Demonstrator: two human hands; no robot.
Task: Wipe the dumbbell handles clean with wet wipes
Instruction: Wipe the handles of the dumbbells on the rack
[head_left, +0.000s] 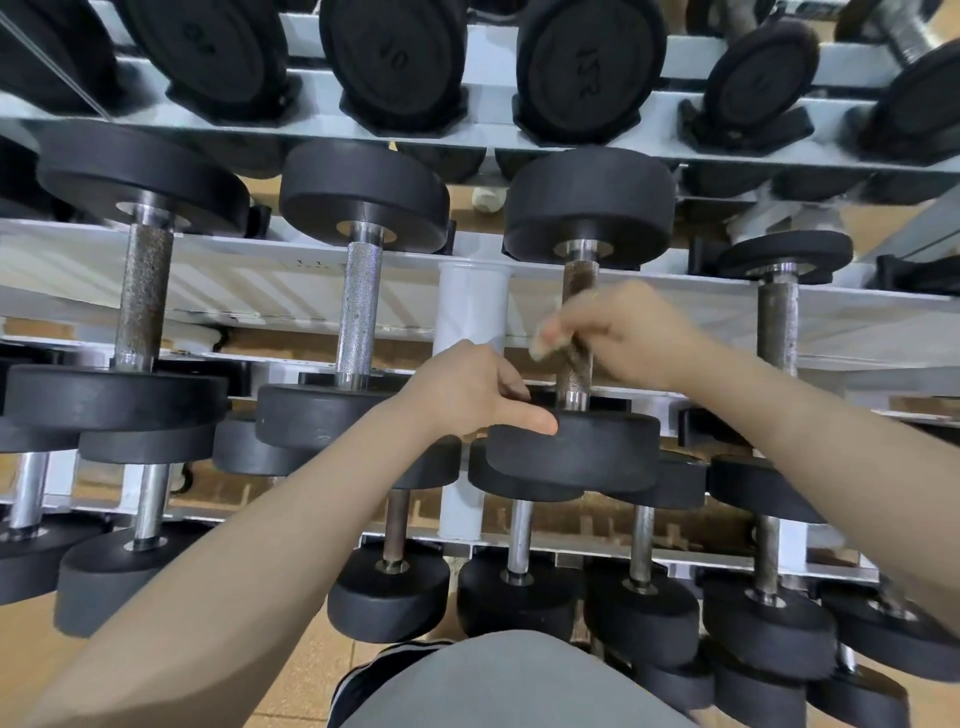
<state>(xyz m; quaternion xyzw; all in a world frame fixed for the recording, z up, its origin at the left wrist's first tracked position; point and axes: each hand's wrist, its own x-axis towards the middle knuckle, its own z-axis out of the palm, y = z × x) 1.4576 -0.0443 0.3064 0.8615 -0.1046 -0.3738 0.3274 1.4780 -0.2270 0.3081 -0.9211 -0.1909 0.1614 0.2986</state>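
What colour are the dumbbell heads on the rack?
Matte black dumbbell heads, clearest in the head view.

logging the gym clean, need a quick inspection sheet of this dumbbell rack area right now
surface: white rack rail, dumbbells resting across the tiers
job's things: knurled dumbbell handle under the right hand; pale, blurred wet wipe at its fingers
clutter: nothing seen
grips: right hand curled round the handle and wipe; left hand touches the near dumbbell head, thumb on its rim
cables: thin line at top left, too small to tell
surroundings: tan floor tiles
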